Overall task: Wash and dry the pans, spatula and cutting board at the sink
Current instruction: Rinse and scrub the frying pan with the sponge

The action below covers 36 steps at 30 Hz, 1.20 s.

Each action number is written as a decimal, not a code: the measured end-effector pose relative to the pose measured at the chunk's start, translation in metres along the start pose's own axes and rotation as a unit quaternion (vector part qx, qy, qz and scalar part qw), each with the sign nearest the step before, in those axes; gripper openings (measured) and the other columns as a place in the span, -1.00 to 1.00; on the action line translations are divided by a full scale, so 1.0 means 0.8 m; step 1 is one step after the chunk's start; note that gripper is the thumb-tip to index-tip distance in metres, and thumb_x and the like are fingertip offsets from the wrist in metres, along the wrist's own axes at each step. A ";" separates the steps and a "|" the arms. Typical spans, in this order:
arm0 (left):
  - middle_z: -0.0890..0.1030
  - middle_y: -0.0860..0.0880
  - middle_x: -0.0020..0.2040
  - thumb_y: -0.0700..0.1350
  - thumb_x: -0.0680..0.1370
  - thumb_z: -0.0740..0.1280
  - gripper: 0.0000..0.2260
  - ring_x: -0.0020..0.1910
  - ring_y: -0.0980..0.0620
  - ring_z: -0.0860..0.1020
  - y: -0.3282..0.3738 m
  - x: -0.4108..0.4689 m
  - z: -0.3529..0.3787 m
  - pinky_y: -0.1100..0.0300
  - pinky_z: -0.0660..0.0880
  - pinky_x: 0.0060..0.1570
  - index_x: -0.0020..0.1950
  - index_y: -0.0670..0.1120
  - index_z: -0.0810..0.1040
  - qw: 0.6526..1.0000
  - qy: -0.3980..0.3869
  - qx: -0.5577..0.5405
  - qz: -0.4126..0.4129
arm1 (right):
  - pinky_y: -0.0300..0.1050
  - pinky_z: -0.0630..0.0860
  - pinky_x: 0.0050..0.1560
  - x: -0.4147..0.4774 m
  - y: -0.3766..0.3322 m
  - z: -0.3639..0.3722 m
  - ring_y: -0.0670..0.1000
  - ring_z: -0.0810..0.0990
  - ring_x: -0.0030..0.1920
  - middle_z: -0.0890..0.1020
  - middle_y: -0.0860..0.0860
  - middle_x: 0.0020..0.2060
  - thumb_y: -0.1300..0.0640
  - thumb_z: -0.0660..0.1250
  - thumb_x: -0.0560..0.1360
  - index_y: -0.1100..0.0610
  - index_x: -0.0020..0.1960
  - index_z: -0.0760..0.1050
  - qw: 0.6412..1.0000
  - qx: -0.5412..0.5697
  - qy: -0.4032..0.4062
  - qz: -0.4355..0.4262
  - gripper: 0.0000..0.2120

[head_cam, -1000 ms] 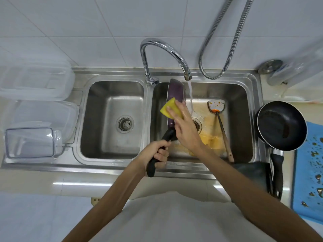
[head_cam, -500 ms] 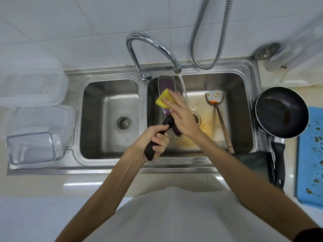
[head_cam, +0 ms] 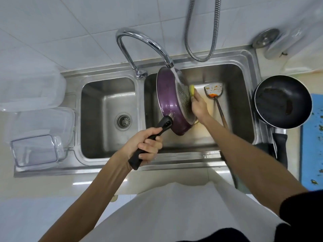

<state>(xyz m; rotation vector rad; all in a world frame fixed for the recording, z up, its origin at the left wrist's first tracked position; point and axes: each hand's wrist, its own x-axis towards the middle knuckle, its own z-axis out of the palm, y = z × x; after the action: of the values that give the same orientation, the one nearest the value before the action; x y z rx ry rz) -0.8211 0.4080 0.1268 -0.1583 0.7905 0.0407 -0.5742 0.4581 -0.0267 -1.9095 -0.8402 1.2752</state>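
Scrubbing the underside of the purple pan (head_cam: 166,102), looks early in the task, other items unwashed. Left to right: clear containers (head_cam: 36,149) on the worktop beside the left basin (head_cam: 104,95). Left hand (head_cam: 148,145), forearm reaching up from lower left, fingers (head_cam: 150,148) curled tight round the black handle (head_cam: 165,124). It holds the pan on edge over the right basin (head_cam: 241,95), base facing right, under the faucet (head_cam: 145,42) stream. Right hand (head_cam: 199,107), arm in from lower right, fingers bunched together pressing the yellow sponge (head_cam: 192,89) on the ribbed base. To do it well: firm handle grip so the pan doesn't twist, sponge in circles over the whole base, water carries suds off. Spatula (head_cam: 214,89) lies soiled in the right basin, just beside that hand. Black pan (head_cam: 283,102) sits on the sink's right edge; blue cutting board (head_cam: 312,137) far right, food specks on it
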 end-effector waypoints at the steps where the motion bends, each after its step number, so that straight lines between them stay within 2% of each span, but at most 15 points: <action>1: 0.33 0.09 -0.54 -0.08 0.46 0.49 -0.75 -0.71 0.17 0.34 -0.002 -0.003 -0.001 0.31 0.19 -0.79 -0.23 -0.13 0.44 1.000 0.001 0.003 -0.008 | 0.07 0.23 0.53 0.009 -0.022 0.001 0.09 0.37 0.49 0.43 0.00 0.49 -0.07 0.10 0.69 -0.15 0.56 0.29 1.000 -0.001 -0.002 -0.016 -0.57; 2: 0.33 0.09 -0.54 -0.10 0.45 0.50 -0.75 -0.71 0.18 0.33 -0.004 -0.005 -0.001 0.31 0.18 -0.79 -0.23 -0.13 0.44 1.000 0.007 0.005 -0.014 | 0.07 0.24 0.52 0.019 -0.040 0.005 0.06 0.38 0.47 0.43 0.01 0.49 -0.11 0.09 0.69 -0.16 0.56 0.27 0.999 -0.004 -0.006 -0.042 -0.57; 4: 0.31 0.10 -0.54 -0.06 0.52 0.41 -0.76 -0.72 0.19 0.31 -0.008 -0.005 0.001 0.32 0.18 -0.80 -0.24 -0.11 0.43 0.999 0.036 0.011 -0.013 | 0.03 0.25 0.50 0.023 -0.076 0.017 0.00 0.40 0.38 0.41 0.08 0.47 0.03 0.10 0.71 -0.12 0.58 0.25 0.994 -0.021 -0.011 -0.109 -0.57; 7: 0.29 0.11 -0.54 -0.01 0.58 0.29 -0.75 -0.72 0.19 0.28 -0.010 0.001 0.008 0.31 0.17 -0.81 -0.24 -0.10 0.41 0.998 0.068 0.014 -0.001 | 0.01 0.19 0.51 -0.002 -0.107 0.042 0.12 0.35 0.37 0.39 0.18 0.38 0.26 0.12 0.66 0.00 0.50 0.42 0.979 -0.066 -0.003 -0.194 -0.55; 10: 0.28 0.12 -0.54 -0.02 0.57 0.28 -0.76 -0.72 0.19 0.27 -0.006 0.005 0.011 0.31 0.16 -0.81 -0.25 -0.09 0.41 0.996 0.082 0.023 0.008 | 0.02 0.23 0.38 -0.053 -0.094 0.057 0.21 0.35 0.32 0.42 0.16 0.32 0.29 0.16 0.56 -0.03 0.38 0.55 0.934 -0.147 0.019 -0.325 -0.52; 12: 0.27 0.12 -0.54 -0.02 0.57 0.29 -0.76 -0.72 0.20 0.26 -0.006 0.005 0.010 0.33 0.16 -0.80 -0.25 -0.08 0.40 0.993 0.105 0.051 0.014 | 0.02 0.27 0.32 -0.059 -0.085 0.049 0.20 0.35 0.29 0.42 0.13 0.32 0.26 0.17 0.53 -0.03 0.38 0.54 0.913 -0.198 0.019 -0.357 -0.52; 16: 0.24 0.10 -0.50 0.00 0.62 0.28 -0.72 -0.68 0.22 0.22 -0.017 0.004 0.008 0.36 0.13 -0.76 -0.25 -0.07 0.38 0.969 0.180 0.165 0.032 | 0.05 0.26 0.34 -0.008 -0.104 0.023 0.22 0.37 0.33 0.43 0.18 0.34 0.19 0.14 0.58 0.02 0.45 0.47 0.927 -0.252 0.037 -0.275 -0.54; 19: 0.22 0.07 -0.46 0.06 0.62 0.32 -0.66 -0.61 0.17 0.15 -0.029 0.003 0.003 0.36 0.12 -0.68 -0.27 -0.05 0.36 0.921 0.249 0.290 0.070 | 0.03 0.23 0.37 0.018 -0.116 -0.007 0.17 0.38 0.34 0.46 0.16 0.31 0.23 0.16 0.63 0.02 0.46 0.46 0.935 -0.264 0.031 -0.234 -0.58; 24: 0.31 0.04 -0.49 0.21 0.59 0.31 -0.59 -0.57 0.11 0.24 -0.038 0.005 -0.017 0.27 0.25 -0.59 -0.26 -0.07 0.35 0.841 0.311 0.423 0.133 | 0.01 0.27 0.40 0.005 -0.101 -0.056 0.18 0.34 0.28 0.45 0.17 0.22 0.25 0.17 0.64 0.04 0.42 0.51 0.920 -0.297 0.006 -0.257 -0.60; 28: 0.39 0.04 -0.52 0.22 0.60 0.26 -0.55 -0.58 0.11 0.36 -0.043 0.013 -0.030 0.26 0.38 -0.49 -0.28 -0.10 0.38 0.753 0.344 0.537 0.164 | 0.00 0.29 0.33 -0.006 -0.088 -0.083 0.23 0.37 0.21 0.47 0.19 0.20 0.26 0.19 0.63 0.07 0.42 0.52 0.892 -0.351 0.013 -0.286 -0.61; 30: 0.42 0.00 -0.49 0.21 0.61 0.26 -0.56 -0.58 0.08 0.40 -0.046 0.020 -0.036 0.22 0.42 -0.48 -0.27 -0.11 0.40 0.723 0.354 0.570 0.165 | 0.06 0.33 0.30 -0.010 -0.079 -0.084 0.28 0.39 0.17 0.49 0.21 0.21 0.27 0.21 0.61 0.10 0.39 0.54 0.879 -0.377 0.025 -0.291 -0.61; 32: 0.46 -0.05 -0.45 0.15 0.62 0.28 -0.63 -0.58 0.02 0.49 -0.053 0.024 -0.040 0.20 0.45 -0.52 -0.21 -0.13 0.44 0.719 0.349 0.577 0.169 | 0.13 0.37 0.26 -0.014 -0.067 -0.078 0.32 0.42 0.14 0.48 0.24 0.21 0.24 0.22 0.58 0.10 0.36 0.56 0.869 -0.408 0.051 -0.276 -0.62; 34: 0.54 -0.11 -0.45 0.03 0.62 0.31 -0.74 -0.54 -0.07 0.58 -0.061 0.027 -0.043 0.18 0.49 -0.51 -0.13 -0.14 0.46 0.739 0.327 0.561 0.180 | 0.16 0.39 0.23 -0.017 -0.051 -0.069 0.37 0.44 0.13 0.45 0.28 0.23 0.16 0.23 0.57 0.10 0.34 0.55 0.850 -0.459 0.070 -0.247 -0.64; 36: 0.60 -0.15 -0.41 -0.08 0.61 0.33 -0.82 -0.52 -0.08 0.60 -0.065 0.028 -0.050 0.14 0.52 -0.51 -0.10 -0.15 0.44 0.759 0.309 0.540 0.192 | 0.21 0.41 0.27 -0.022 -0.028 -0.056 0.41 0.39 0.24 0.36 0.31 0.34 0.08 0.29 0.59 0.18 0.40 0.46 0.830 -0.528 0.022 -0.178 -0.60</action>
<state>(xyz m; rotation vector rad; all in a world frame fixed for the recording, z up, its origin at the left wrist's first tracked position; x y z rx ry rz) -0.8282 0.3497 0.0898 1.1640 1.3847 -0.0920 -0.5407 0.4480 0.0136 -2.3480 -2.0558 0.5046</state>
